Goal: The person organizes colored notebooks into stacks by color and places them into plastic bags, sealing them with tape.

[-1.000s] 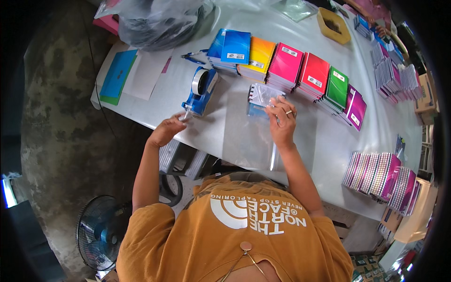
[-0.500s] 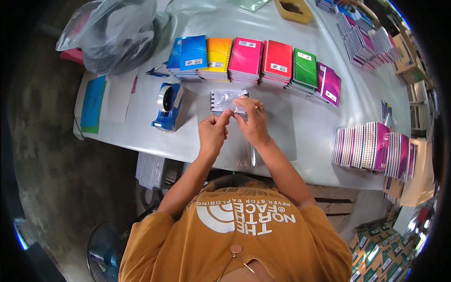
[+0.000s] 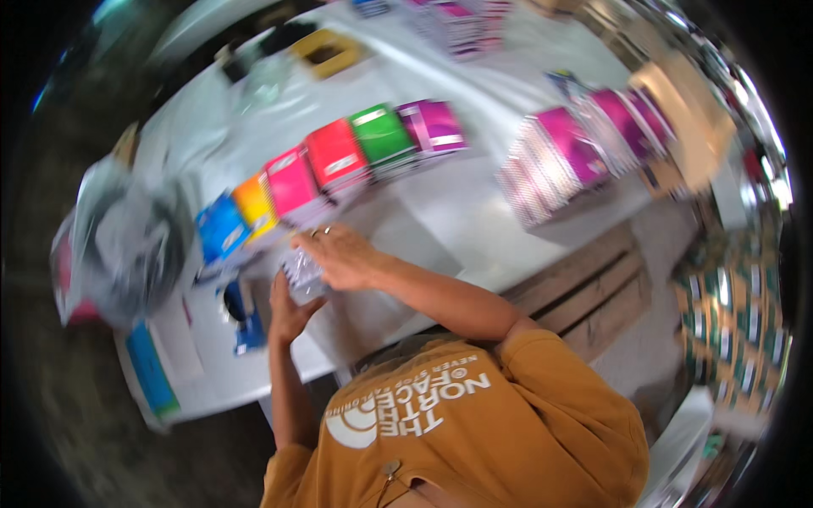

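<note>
A small spiral notebook (image 3: 300, 269) in clear plastic lies on the table in front of me, blurred by motion. Over its right and far side, my right hand (image 3: 340, 257) has its fingers bent and closed on it. My left hand (image 3: 290, 311) stands along the near left side, fingers stretched and thumb spread apart around the corner. A blue tape dispenser (image 3: 249, 326) is just left of that hand. Beyond both hands runs a row of notebook stacks: blue (image 3: 222, 229), yellow (image 3: 255, 206), pink (image 3: 294, 183), red (image 3: 336, 157), green (image 3: 382, 135) and purple (image 3: 434, 127).
A clear plastic bag (image 3: 127, 241) bulges at the left, near blue and green sheets (image 3: 152, 368). More purple notebooks (image 3: 569, 151) stand at the right beside a cardboard box (image 3: 690, 127). A yellow tray (image 3: 326, 52) sits far back. A wooden pallet (image 3: 584, 284) lies beyond the table's edge.
The view has swung to the right and turned. My hands, together at the notebook's near edge before, are now apart: the right over its far side, the left opened at its left.
</note>
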Available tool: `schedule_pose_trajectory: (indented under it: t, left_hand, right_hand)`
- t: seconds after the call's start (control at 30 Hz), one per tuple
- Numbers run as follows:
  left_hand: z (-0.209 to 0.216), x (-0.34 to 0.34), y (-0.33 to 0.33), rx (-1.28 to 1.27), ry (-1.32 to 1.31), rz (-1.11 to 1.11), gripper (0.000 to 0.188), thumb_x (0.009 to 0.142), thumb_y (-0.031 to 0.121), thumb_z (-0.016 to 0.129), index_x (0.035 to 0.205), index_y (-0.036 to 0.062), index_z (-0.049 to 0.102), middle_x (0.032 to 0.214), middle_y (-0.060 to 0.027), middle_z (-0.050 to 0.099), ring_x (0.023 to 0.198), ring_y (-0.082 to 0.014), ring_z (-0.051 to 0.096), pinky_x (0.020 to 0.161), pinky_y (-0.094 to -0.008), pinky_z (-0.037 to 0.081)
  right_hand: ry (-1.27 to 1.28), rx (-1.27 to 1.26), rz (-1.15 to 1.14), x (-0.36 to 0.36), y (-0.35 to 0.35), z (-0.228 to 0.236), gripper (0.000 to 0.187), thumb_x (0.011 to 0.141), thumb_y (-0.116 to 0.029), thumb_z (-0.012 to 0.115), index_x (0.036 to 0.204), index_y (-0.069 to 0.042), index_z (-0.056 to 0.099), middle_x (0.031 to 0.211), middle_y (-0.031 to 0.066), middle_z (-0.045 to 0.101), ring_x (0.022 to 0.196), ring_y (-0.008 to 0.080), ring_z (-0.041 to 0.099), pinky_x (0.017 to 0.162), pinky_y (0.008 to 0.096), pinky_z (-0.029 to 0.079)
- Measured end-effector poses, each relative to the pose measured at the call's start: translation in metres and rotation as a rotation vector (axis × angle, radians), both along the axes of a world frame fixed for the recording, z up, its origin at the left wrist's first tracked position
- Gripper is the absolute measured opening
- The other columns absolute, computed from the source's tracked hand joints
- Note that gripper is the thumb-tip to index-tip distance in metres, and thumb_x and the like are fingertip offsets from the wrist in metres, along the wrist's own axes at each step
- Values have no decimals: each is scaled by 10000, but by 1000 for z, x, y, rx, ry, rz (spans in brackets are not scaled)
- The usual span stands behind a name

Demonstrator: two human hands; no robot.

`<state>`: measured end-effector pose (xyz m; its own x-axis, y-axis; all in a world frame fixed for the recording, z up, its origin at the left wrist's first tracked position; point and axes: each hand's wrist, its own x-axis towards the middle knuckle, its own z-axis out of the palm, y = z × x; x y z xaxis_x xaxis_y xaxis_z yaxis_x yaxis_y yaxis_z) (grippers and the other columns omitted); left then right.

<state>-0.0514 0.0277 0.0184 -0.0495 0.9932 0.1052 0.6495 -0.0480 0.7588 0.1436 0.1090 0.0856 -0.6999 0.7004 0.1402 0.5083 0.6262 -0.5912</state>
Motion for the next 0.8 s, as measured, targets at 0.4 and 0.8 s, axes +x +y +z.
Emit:
schedule_pose_trajectory:
  t: [0.4, 0.8]
  left_hand:
    - [172, 337, 163, 917, 6, -774, 695, 625, 56, 726, 1277, 148, 507, 1313, -84, 485, 1249, -301, 422, 1042, -439, 348]
    - [75, 258, 201, 526, 350, -306, 552, 758, 73, 616, 1289, 72, 462, 1327, -183, 428, 1255, -361, 383, 1020, -452, 324]
  right_hand:
    - [-103, 754, -980, 310, -53, 120, 663, 720, 31, 643, 1318, -186, 455, 1275, 26, 493, 1237, 242, 428, 1022, 400, 308]
    - [545, 728, -775, 274, -68, 34, 284, 756, 15, 622, 1033, -51, 619, 1001, 58, 629, 972, 249, 573, 905, 394, 409]
